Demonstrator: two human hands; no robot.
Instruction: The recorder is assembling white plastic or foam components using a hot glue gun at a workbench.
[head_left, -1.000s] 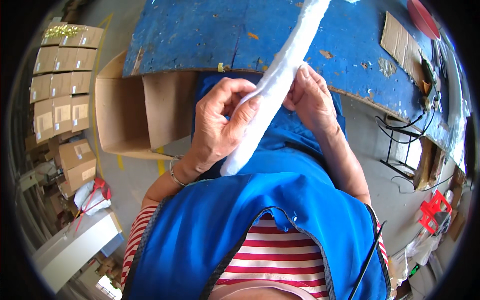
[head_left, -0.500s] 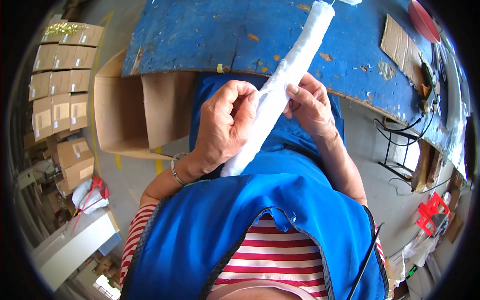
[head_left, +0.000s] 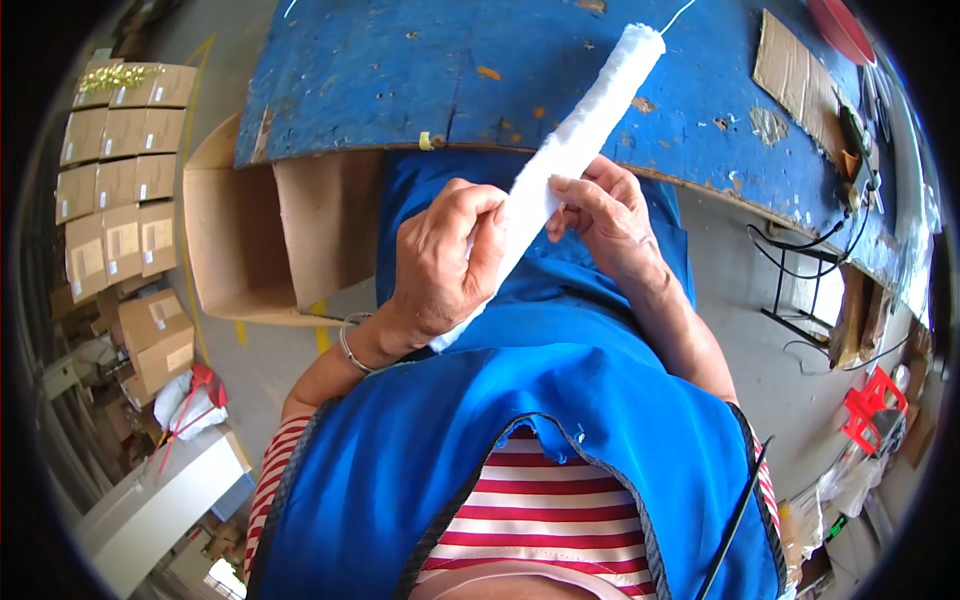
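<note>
White fluffy roll is being held slantwise above the person's lap, its upper end reaching over the edge of the blue worktop and its lower end coming out under the left hand. The left hand is closing around the lower part of the roll, fingers curled over it, and the right hand is pinching it from the other side, a little higher, with the fingertips pressing into the soft surface. To do this step well, I think both hands should be keeping a light and even grip, because the material is looking soft and easy to flatten; the two hands should be staying close together so that the roll is not bending between them.

Some things are hard to see. A thin white thread or wire is coming out of the top end, but it is running out of the picture. The part of the roll inside the left palm is hidden. What the roll is wound on I cannot tell. An open cardboard box is standing beside the worktop; what it holds is not showing.
</note>
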